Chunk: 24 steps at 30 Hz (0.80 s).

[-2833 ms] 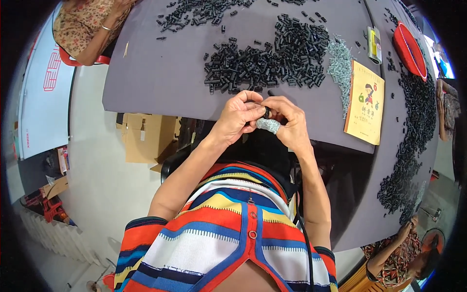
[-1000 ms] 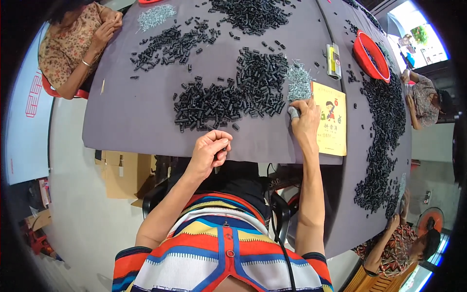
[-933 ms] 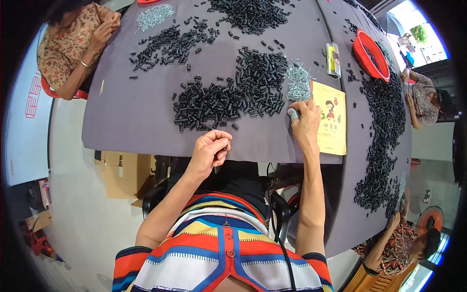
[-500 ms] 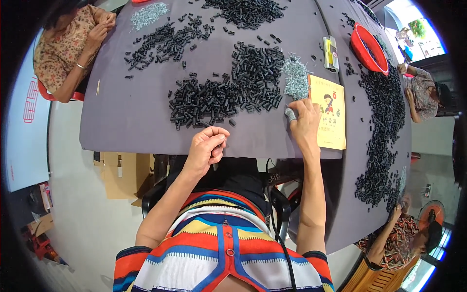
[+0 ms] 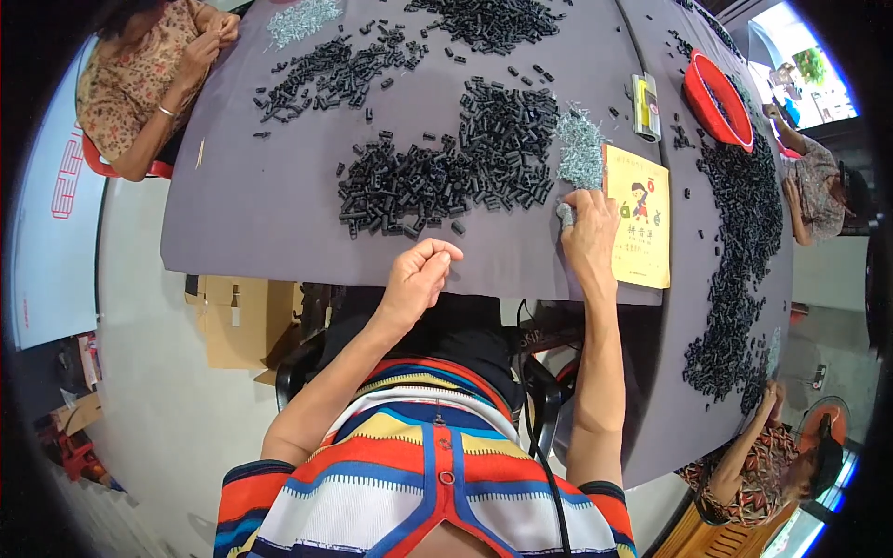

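Metal bits point(image 5: 579, 149) heaped beside yellow booklet point(image 5: 638, 223), probably for easy reach from front edge of worktop point(image 5: 502, 260). My right hand point(image 5: 590, 232) at heap's near end, pinch unclear; left hand point(image 5: 417, 282) curled closed, contents hidden.

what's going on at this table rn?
A person's right hand is at the near end of a pile of small silvery pieces, beside a yellow booklet. The left hand is curled near the table's front edge; anything inside is hidden. A heap of black cylindrical pieces lies beyond it. Other people sit around the table.
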Each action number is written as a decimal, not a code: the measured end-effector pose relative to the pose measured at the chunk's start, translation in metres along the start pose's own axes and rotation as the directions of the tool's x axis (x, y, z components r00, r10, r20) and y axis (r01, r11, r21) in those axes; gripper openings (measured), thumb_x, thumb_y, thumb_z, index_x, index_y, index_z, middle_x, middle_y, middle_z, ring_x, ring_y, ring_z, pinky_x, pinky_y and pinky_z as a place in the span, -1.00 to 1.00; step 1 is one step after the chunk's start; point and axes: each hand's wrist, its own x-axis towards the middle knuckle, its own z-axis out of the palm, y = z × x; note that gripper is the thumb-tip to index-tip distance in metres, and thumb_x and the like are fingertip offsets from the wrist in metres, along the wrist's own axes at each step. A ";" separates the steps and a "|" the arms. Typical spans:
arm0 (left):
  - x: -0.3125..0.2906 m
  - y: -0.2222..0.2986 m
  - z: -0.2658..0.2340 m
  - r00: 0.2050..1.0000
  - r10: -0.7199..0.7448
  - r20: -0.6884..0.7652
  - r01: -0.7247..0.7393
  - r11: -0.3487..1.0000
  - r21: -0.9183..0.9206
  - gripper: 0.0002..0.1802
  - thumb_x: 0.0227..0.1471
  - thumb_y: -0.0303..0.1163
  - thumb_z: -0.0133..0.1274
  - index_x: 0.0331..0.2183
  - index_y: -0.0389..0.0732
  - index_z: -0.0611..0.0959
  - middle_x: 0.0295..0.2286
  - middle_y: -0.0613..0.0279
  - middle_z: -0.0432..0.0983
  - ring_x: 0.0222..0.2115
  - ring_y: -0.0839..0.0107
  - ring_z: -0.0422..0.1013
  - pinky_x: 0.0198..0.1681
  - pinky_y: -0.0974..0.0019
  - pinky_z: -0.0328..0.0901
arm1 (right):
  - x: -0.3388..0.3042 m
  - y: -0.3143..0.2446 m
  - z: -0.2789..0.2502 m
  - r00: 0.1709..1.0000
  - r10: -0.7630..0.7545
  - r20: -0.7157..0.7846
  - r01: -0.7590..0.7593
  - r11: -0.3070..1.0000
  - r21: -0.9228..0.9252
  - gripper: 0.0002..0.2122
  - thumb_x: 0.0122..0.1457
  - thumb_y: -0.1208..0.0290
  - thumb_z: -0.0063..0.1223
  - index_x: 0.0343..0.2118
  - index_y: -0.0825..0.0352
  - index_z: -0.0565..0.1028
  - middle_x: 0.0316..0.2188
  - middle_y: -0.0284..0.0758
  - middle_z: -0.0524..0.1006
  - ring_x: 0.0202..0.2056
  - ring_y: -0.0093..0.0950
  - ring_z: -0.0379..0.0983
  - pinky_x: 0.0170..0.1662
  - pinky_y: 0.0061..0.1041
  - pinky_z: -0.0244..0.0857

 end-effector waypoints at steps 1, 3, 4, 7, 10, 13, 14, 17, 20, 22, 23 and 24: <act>0.000 0.000 0.000 1.000 0.002 -0.005 -0.002 1.000 0.002 -0.83 0.17 -0.39 -0.13 -0.30 -0.26 0.52 -0.67 0.52 0.20 -0.74 0.78 0.06 -0.74 0.63 -0.08 | 0.000 -0.001 0.001 1.000 -0.003 0.000 0.003 1.000 0.004 -0.75 -0.17 0.71 -0.08 -0.38 0.31 0.47 -0.39 -0.20 0.42 -0.27 -0.16 0.29 -0.18 -0.23 0.13; 0.000 0.001 -0.001 1.000 0.000 -0.015 -0.001 1.000 -0.020 -0.83 0.16 -0.39 -0.13 -0.30 -0.25 0.52 -0.67 0.52 0.21 -0.74 0.78 0.07 -0.74 0.63 -0.08 | -0.001 -0.004 0.003 0.998 -0.052 -0.045 0.049 0.997 -0.067 -0.77 -0.16 0.70 -0.08 -0.38 0.33 0.44 -0.40 -0.20 0.41 -0.28 -0.16 0.29 -0.20 -0.22 0.14; 0.000 0.001 -0.002 1.000 0.001 -0.018 -0.001 1.000 -0.020 -0.83 0.16 -0.39 -0.13 -0.30 -0.25 0.52 -0.67 0.52 0.21 -0.74 0.78 0.07 -0.74 0.63 -0.08 | -0.002 -0.005 0.003 0.998 -0.053 -0.045 0.051 0.997 -0.064 -0.77 -0.16 0.70 -0.08 -0.38 0.33 0.44 -0.40 -0.20 0.41 -0.28 -0.16 0.29 -0.20 -0.22 0.14; 0.000 0.003 -0.005 1.000 -0.020 0.007 0.020 0.999 -0.035 -0.85 0.16 -0.40 -0.12 -0.30 -0.24 0.52 -0.66 0.51 0.22 -0.74 0.77 0.07 -0.74 0.63 -0.08 | -0.004 -0.006 0.003 0.994 -0.076 -0.079 0.068 0.993 -0.101 -0.78 -0.15 0.69 -0.07 -0.38 0.34 0.41 -0.42 -0.21 0.40 -0.29 -0.17 0.29 -0.22 -0.23 0.15; 0.000 0.006 -0.006 0.997 -0.044 0.061 0.048 0.997 -0.068 -0.86 0.15 -0.42 -0.10 -0.30 -0.24 0.52 -0.65 0.50 0.23 -0.74 0.77 0.07 -0.75 0.62 -0.08 | -0.005 -0.005 0.000 0.997 -0.043 -0.059 0.039 0.998 -0.058 -0.72 -0.22 0.75 -0.13 -0.38 0.34 0.40 -0.42 -0.21 0.41 -0.29 -0.17 0.30 -0.20 -0.26 0.15; 0.000 0.004 -0.004 0.999 -0.033 0.034 0.036 0.995 -0.089 -0.85 0.14 -0.41 -0.08 -0.31 -0.28 0.52 -0.67 0.51 0.23 -0.77 0.78 0.04 -0.77 0.63 -0.05 | -0.007 -0.003 -0.001 0.997 -0.059 -0.056 0.061 0.998 0.022 -0.75 -0.18 0.72 -0.09 -0.39 0.30 0.43 -0.43 -0.20 0.41 -0.32 -0.19 0.29 -0.23 -0.26 0.16; 0.000 0.004 -0.004 0.999 -0.027 0.021 0.029 0.996 -0.082 -0.85 0.13 -0.39 -0.06 -0.31 -0.28 0.52 -0.68 0.52 0.22 -0.77 0.78 0.04 -0.77 0.62 -0.06 | -0.007 -0.003 -0.001 0.994 -0.052 -0.092 0.059 0.996 0.073 -0.73 -0.20 0.74 -0.11 -0.39 0.30 0.44 -0.43 -0.21 0.41 -0.32 -0.20 0.29 -0.23 -0.27 0.16; -0.001 0.004 -0.003 1.000 -0.012 -0.006 0.012 0.998 -0.065 -0.84 0.13 -0.36 -0.03 -0.33 -0.26 0.52 -0.69 0.52 0.21 -0.77 0.77 0.05 -0.76 0.62 -0.07 | -0.009 -0.005 -0.002 0.986 -0.021 -0.165 0.048 0.986 0.162 -0.70 -0.23 0.78 -0.13 -0.38 0.32 0.47 -0.42 -0.20 0.43 -0.32 -0.20 0.31 -0.22 -0.29 0.19; -0.002 0.002 -0.003 0.999 -0.009 -0.030 0.007 0.998 -0.065 -0.84 0.13 -0.34 -0.01 -0.35 -0.24 0.51 -0.69 0.51 0.21 -0.76 0.77 0.06 -0.76 0.62 -0.10 | -0.015 -0.015 -0.007 0.980 0.098 -0.175 -0.031 0.937 0.348 -0.69 -0.22 0.81 -0.12 -0.37 0.36 0.47 -0.42 -0.20 0.44 -0.33 -0.21 0.35 -0.24 -0.33 0.24; 0.000 0.003 -0.003 0.999 -0.015 -0.046 0.012 0.997 -0.070 -0.84 0.13 -0.33 0.00 -0.37 -0.23 0.51 -0.69 0.51 0.21 -0.76 0.77 0.05 -0.76 0.62 -0.11 | -0.023 -0.026 -0.005 0.972 0.183 -0.149 -0.093 0.877 0.472 -0.76 -0.11 0.79 -0.06 -0.35 0.38 0.46 -0.40 -0.20 0.45 -0.34 -0.25 0.41 -0.28 -0.40 0.30; 0.001 0.006 -0.002 0.997 -0.049 -0.051 0.045 0.997 -0.070 -0.84 0.13 -0.33 0.00 -0.38 -0.23 0.50 -0.69 0.50 0.22 -0.75 0.76 0.07 -0.74 0.61 -0.07 | -0.031 -0.038 -0.005 0.977 0.179 -0.116 -0.095 0.851 0.516 -0.78 -0.07 0.75 -0.03 -0.33 0.37 0.46 -0.40 -0.21 0.46 -0.37 -0.30 0.42 -0.29 -0.43 0.29; 0.003 0.007 -0.001 0.995 -0.083 -0.053 0.079 0.994 -0.072 -0.84 0.13 -0.33 0.00 -0.38 -0.23 0.50 -0.69 0.49 0.23 -0.74 0.74 0.09 -0.73 0.60 -0.04 | -0.036 -0.050 -0.006 0.983 0.173 -0.065 -0.103 0.803 0.586 -0.76 -0.08 0.76 -0.04 -0.31 0.37 0.46 -0.41 -0.22 0.46 -0.39 -0.33 0.43 -0.29 -0.44 0.30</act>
